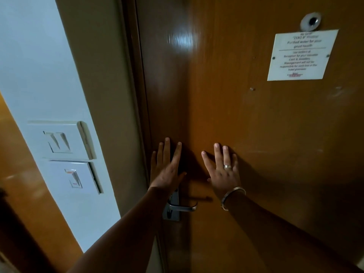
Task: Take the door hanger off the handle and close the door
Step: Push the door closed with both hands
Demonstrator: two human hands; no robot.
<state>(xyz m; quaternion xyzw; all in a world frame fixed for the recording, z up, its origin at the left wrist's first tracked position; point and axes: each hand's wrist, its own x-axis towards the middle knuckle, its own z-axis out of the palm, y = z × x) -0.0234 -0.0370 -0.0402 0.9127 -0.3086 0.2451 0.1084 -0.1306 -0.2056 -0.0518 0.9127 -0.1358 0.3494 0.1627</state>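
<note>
A brown wooden door (pixel 256 134) fills the view and sits against its frame (pixel 137 95) on the left. My left hand (pixel 167 170) lies flat on the door near its left edge, fingers spread. My right hand (pixel 222 172), with a ring and a bangle, presses flat on the door beside it. Both palms hold nothing. Just below my left wrist is the metal lever handle (pixel 182 208) on its lock plate, and nothing hangs from it. No door hanger is in view.
A white notice (pixel 301 56) is fixed to the door at upper right, under a peephole (pixel 312 21). Two white switch plates (pixel 65 154) sit on the pale wall left of the frame. A brown wooden panel (pixel 25 184) shows at far left.
</note>
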